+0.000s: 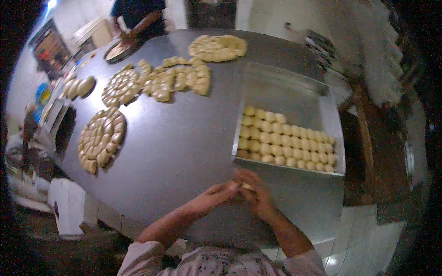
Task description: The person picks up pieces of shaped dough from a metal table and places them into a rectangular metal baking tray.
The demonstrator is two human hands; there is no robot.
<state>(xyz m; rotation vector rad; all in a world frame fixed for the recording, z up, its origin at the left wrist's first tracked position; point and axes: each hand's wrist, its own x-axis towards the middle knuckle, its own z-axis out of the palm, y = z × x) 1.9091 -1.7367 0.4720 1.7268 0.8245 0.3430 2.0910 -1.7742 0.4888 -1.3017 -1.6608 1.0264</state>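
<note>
Close to the table's near edge, my left hand (pixel 224 191) and my right hand (pixel 256 195) meet, fingers curled together. Between them a small piece of pale dough (pixel 247 186) peeks out; most of it is hidden by the fingers. Just beyond my hands, to the right, lies a large rectangular metal tray (pixel 285 83). Rows of small round dough balls (pixel 287 141) fill its near part, while its far part shows bare metal.
On the steel table (pixel 179 138) lie a round of cut dough pieces (pixel 102 140) at left, another round (pixel 120 86), a patchy cluster (pixel 177 80), an uncut-looking slab (pixel 218 48) and larger dough lumps (pixel 79 87). Across it, another person's hands (pixel 130 37) work at a round pan (pixel 120 51).
</note>
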